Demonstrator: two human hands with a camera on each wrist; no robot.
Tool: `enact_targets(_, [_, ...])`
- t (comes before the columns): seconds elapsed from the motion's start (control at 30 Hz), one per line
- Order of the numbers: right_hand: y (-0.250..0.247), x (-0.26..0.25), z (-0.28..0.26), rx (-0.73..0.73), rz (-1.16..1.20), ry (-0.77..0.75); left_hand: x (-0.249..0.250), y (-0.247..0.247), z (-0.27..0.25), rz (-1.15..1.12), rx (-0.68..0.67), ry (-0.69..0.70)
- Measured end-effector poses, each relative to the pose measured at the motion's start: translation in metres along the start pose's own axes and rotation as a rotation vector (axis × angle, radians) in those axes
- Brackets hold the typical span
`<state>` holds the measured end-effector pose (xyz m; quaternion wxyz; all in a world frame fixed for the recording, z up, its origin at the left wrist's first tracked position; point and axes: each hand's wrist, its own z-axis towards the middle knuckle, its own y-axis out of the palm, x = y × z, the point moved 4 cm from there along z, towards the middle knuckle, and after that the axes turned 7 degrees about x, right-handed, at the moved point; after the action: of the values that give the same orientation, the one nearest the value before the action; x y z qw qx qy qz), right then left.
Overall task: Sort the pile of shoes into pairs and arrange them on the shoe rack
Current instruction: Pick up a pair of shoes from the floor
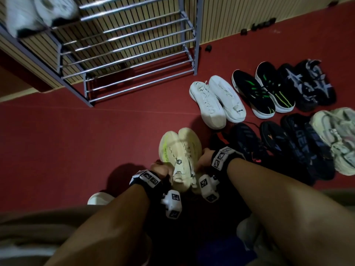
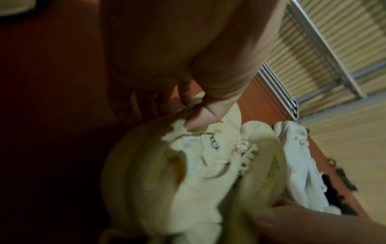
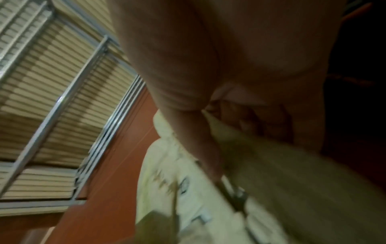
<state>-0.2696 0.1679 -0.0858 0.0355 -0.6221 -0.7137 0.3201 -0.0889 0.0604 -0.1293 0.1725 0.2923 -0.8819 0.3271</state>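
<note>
Two cream sneakers are held side by side above the red floor, toes pointing away from me. My left hand (image 1: 160, 169) pinches the left cream sneaker (image 1: 171, 148) at its collar; in the left wrist view the thumb (image 2: 206, 113) presses into that sneaker (image 2: 194, 178). My right hand (image 1: 206, 156) grips the right cream sneaker (image 1: 190, 141) at its heel side, with the thumb (image 3: 200, 142) lying over the shoe (image 3: 261, 173). The metal shoe rack (image 1: 123, 48) stands ahead at upper left, with a white pair (image 1: 38, 12) on its top tier.
Sorted pairs lie on the floor at right: a white pair (image 1: 217, 100), a black-and-green pair (image 1: 263, 89), a black-and-grey pair (image 1: 307, 85), dark sneakers (image 1: 284, 143) and a pale chunky pair (image 1: 338, 137). A slatted wall (image 1: 249, 18) backs the rack. Bare red floor (image 1: 76, 135) lies to the left.
</note>
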Motion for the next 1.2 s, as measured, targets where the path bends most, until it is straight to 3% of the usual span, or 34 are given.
enact_targets(0.13, [-0.001, -0.015, -0.009, -0.016, 0.094, -0.028, 0.023, -0.016, -0.023, -0.104, 0.015, -0.020])
enact_targets(0.27, [-0.037, -0.040, -0.008, 0.107, 0.278, -0.141, 0.060, -0.043, -0.030, -0.197, 0.005, 0.008])
enact_targets(0.57, [-0.139, -0.141, -0.094, 0.232, 0.703, -0.361, 0.204, -0.146, -0.081, -0.305, 0.095, 0.362])
enact_targets(0.7, [-0.163, -0.193, -0.114, 0.251, 0.836, -0.491, 0.248, -0.204, -0.133, -0.374, 0.008, 0.384])
enact_targets(0.8, [-0.180, -0.226, -0.141, 0.248, 0.892, -0.552, 0.273, -0.237, -0.157, -0.419, 0.019, 0.497])
enact_targets(0.97, [-0.211, -0.270, -0.158, 0.266, 0.939, -0.665, 0.307, -0.272, -0.164, -0.528, 0.026, 0.546])
enact_targets(1.2, [-0.237, -0.316, -0.141, 0.272, 1.010, -0.655, 0.332, -0.287, -0.131, -0.688, 0.027, 0.515])
